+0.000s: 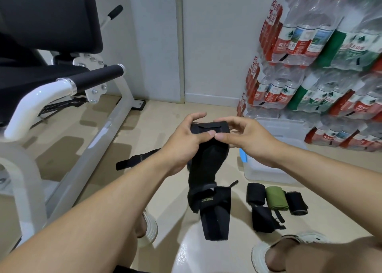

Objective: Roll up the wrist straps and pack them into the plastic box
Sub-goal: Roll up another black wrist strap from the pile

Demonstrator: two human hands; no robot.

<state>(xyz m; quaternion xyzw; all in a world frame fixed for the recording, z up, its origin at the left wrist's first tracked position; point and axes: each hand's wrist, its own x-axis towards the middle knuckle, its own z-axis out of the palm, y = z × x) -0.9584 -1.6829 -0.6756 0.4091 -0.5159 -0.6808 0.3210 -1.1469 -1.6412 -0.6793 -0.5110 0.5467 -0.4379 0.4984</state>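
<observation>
Black wrist strap [206,159] – rolled top pinched by left hand [182,142] and right hand [246,138], tail hanging down

Beige glossy floor [165,111] carries everything. Clear plastic box [268,169] sits on floor at right, blue latch on near-left side. Just in front of box: three rolled straps side by side, black roll [255,193], green roll [276,198], black roll [296,203]. Fourth black strap [263,219] loosely bundled, touching front of first roll. Unrolled black strap [134,159] lies flat at centre-left. White exercise machine frame [99,136] stands on floor at left. Shrink-wrapped water bottle packs [310,66] stacked at right, behind box.
</observation>
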